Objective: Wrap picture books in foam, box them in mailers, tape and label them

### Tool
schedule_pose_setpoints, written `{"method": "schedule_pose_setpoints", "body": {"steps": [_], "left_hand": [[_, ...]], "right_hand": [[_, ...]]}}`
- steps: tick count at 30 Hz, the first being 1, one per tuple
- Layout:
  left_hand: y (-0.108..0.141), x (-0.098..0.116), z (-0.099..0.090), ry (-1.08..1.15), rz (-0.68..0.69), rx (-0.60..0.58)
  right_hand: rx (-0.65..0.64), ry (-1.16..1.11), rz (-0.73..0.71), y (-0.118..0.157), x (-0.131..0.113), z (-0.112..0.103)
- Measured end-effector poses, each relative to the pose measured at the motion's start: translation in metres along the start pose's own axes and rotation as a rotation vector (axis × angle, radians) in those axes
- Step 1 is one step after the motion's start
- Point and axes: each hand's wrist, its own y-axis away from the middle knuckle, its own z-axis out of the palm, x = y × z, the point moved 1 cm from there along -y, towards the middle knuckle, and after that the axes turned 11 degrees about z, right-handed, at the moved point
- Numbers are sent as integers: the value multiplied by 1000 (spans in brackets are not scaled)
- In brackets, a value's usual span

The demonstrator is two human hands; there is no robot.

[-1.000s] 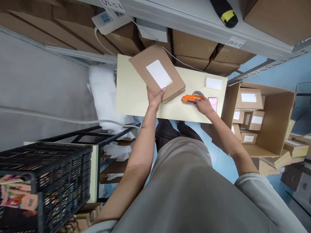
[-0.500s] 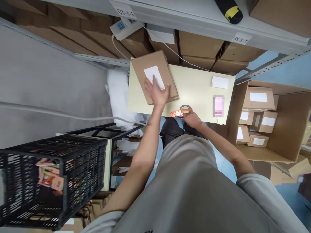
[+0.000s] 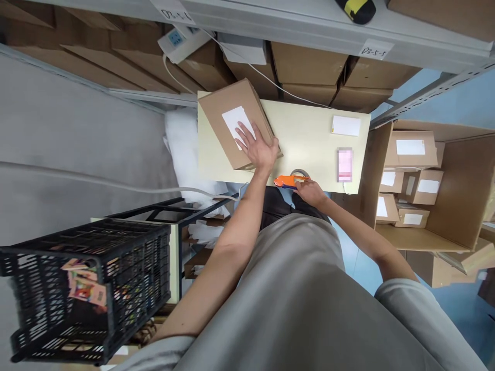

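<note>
A closed cardboard box (image 3: pixel 216 111) with a white label (image 3: pixel 229 119) sits turned at an angle on the left part of the pale table. My left hand (image 3: pixel 262 152) lies over the box's right side, fingers spread, their tips on the label. At the table's front edge my right hand (image 3: pixel 310 192) grips an orange tape dispenser (image 3: pixel 285 181). Its grey roll (image 3: pixel 298 172) shows behind the handle. The dispenser is apart from the box.
On the table (image 3: pixel 305 134) lie a white label stack (image 3: pixel 346 125) and a blurred-out phone-like item (image 3: pixel 344 165). A big carton (image 3: pixel 460 206) of labelled boxes stands right. A black crate (image 3: pixel 139 288) is at left; a shelf (image 3: pixel 294 36) with a power strip (image 3: pixel 183 44) spans behind.
My left hand has slid right across the box toward its near right edge. The tape dispenser has turned slightly in my right hand. The box stays in place on the table.
</note>
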Motion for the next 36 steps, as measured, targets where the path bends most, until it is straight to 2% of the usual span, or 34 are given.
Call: {"method": "schedule_pose_setpoints", "body": {"steps": [4,8,12,16,20,24,27,29,32,34,36], "left_hand": [[3,6,3,86,11,-19],[3,10,-3,22,-22,-62],[8,6,-6,-5,9,-140],[17,-7,-13,26,161,-182],[21,-26,-36,24,281,-280],[27,-49,-71,75,347,-390],[38,-64,-91,89,332,-401],[43,-67,-96,89,304,-363],[38,-52,-85,99,227,-246],[23,-29,-65,114,187,-161],[4,-2,-38,118,204,-114]], "right_hand": [[-32,19,44,15,27,-2],[-53,87,99,20,65,-13],[-49,124,150,2,97,-29],[-35,135,118,-30,105,-41],[-20,119,58,-55,84,-45],[2,92,-35,-69,38,-33],[49,62,-116,-73,-1,-19],[52,52,-137,-73,-21,-11],[57,56,-121,-69,-36,-6],[69,70,-98,-65,-38,-7],[71,83,-83,-62,-36,-9]]}}
